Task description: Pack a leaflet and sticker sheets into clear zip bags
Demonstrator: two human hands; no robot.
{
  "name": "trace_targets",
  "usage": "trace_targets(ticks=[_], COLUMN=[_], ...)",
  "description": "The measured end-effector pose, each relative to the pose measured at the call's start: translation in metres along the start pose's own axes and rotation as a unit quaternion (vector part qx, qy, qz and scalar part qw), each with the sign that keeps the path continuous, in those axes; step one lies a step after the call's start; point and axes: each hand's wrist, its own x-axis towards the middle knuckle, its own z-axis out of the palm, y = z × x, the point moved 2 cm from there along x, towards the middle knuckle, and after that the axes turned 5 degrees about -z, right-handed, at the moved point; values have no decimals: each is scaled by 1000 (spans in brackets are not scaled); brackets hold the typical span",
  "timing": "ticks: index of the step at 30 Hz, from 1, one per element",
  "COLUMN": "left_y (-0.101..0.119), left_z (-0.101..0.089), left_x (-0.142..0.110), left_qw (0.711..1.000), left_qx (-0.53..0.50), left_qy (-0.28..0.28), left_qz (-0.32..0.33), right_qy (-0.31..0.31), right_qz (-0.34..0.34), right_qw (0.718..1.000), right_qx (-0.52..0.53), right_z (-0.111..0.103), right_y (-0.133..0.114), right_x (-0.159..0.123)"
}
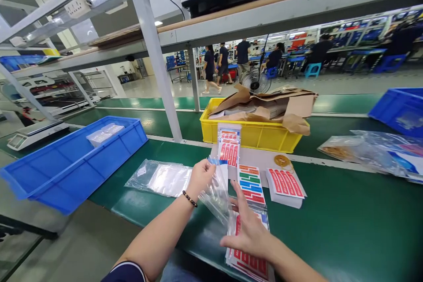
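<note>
My left hand (pixel 202 178) pinches the upper end of a clear plastic bag (pixel 216 196) above the green bench. Close to the bag's right side is my right hand (pixel 246 229), its thumb and fingers spread apart. Beneath that hand lie bagged sticker sheets (pixel 249 262) with red labels. Just beyond it sits a sheet of coloured stickers (pixel 250 183) in orange, green, blue and red. Another red sticker sheet (pixel 228 152) lies farther back. To the right is a stack of red label sheets (pixel 287 185). Flat clear bags (pixel 168 179) lie left of my left hand.
A blue bin (pixel 112 158) stands at left, near a scale (pixel 38 134). At the back, a yellow crate (pixel 251 134) holds brown paper. Rubber bands (pixel 282 161), plastic packages (pixel 370 152) and another blue bin (pixel 403 110) are at right. A metal post (pixel 155 53) rises from the bench.
</note>
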Motion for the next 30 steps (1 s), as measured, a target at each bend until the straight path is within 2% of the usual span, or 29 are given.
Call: trace_targets(ticks=[3,6,10,13,17,19,21,24,25,26,27,29,30], left_y=[-7,-11,-19,-32,-53,-59,-58,-46,-43,-42,-42,-47,-50], left_z=[7,6,-10,-21,-29,-35,-45,-61,-63,-62,-58,-43,-35], left_x=[-2,-5,-14,-29,-56,-66,-72,-76,-77,-77,-77,-77,-78], left_qw=[999,998,998,995,987,983,987,979,975,977,983,983,978], left_qx=[-29,-51,-54,-28,-7,25,92,194,207,203,183,107,67], left_qy=[-5,-8,-24,-57,-90,-115,-89,44,57,35,-15,-127,-161], left_qz=[-22,-32,-36,-73,-130,-144,-101,37,61,55,23,-75,-117], right_qy=[87,125,133,105,30,11,11,23,21,13,-1,-29,-38], right_qz=[-77,-93,-66,16,118,142,139,97,70,36,-3,-89,-127], right_qw=[979,961,978,993,991,986,987,995,997,999,998,988,980], right_qx=[-170,-228,-143,-53,53,82,76,22,-2,-29,-58,-122,-151], right_z=[20,17,-15,-32,-29,-23,-19,-15,-12,-9,-5,4,8], right_y=[-8,-11,-16,-16,-6,1,6,9,9,8,6,4,4], right_x=[-2,1,9,14,18,19,18,14,13,11,9,4,2])
